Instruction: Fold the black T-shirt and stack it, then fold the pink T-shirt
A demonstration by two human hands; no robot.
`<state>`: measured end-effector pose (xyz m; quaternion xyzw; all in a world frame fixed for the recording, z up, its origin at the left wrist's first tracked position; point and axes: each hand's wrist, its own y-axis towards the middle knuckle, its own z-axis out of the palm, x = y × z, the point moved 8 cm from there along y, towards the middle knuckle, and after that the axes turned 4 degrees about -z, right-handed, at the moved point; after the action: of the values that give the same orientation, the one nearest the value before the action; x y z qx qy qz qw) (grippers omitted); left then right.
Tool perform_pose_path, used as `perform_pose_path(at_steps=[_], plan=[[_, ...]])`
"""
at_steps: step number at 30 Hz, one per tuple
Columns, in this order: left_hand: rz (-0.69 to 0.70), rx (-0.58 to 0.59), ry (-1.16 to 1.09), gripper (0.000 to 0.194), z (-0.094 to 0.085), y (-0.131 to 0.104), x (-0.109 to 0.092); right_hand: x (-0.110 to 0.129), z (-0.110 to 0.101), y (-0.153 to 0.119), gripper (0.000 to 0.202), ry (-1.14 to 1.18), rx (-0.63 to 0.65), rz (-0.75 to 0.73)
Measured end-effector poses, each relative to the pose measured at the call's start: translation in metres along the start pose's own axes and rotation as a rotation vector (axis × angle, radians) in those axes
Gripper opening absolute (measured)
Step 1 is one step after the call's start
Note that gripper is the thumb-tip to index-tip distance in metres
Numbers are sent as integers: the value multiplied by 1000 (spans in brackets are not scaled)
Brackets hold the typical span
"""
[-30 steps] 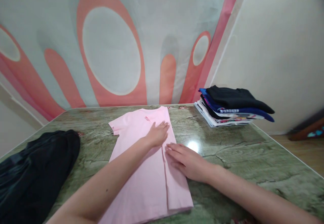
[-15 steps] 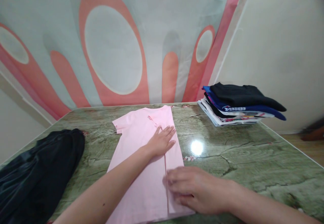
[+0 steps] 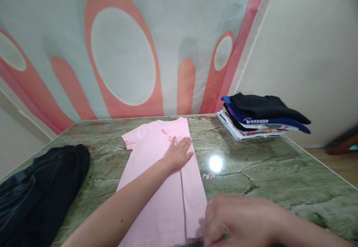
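A pink T-shirt (image 3: 156, 195) lies on the table, its right side folded inward in a long strip and the folded sleeve near the neck. My left hand (image 3: 179, 154) rests flat on the upper part of that strip, fingers spread. Down at the shirt's lower right corner is my right hand (image 3: 235, 219), its fingers curled and blurred. Whether those fingers grip the hem cannot be made out. The left sleeve (image 3: 131, 138) sticks out sideways, unfolded.
A stack of folded clothes (image 3: 260, 116), black on top, stands at the table's back right. Dark crumpled clothing (image 3: 47, 191) lies at the left. The wood-patterned table (image 3: 251, 165) meets a wall with a pink and white pattern behind.
My right hand has moved from the folded strip toward the lower right corner of the shirt, its fingers curling more. My left hand stays pressed on the shirt.
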<state>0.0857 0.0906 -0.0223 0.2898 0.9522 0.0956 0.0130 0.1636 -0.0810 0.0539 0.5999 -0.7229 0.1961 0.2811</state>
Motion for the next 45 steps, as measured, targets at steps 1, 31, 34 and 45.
perform_pose_path(at_steps=[1, 31, 34, 45], plan=[[-11, -8, 28, 57, 0, -1, 0, -1, -5, 4, 22, -6, -73, -9], [489, -196, 141, 41, -22, -130, -101, -246, -93, 62, 47, -603, -441, 711], [506, -275, 172, 35, -21, -131, -103, -278, -116, 72, 45, -627, -481, 802], [497, -259, 80, 32, -18, -129, -101, -277, -109, 73, 47, -584, -541, 800]])
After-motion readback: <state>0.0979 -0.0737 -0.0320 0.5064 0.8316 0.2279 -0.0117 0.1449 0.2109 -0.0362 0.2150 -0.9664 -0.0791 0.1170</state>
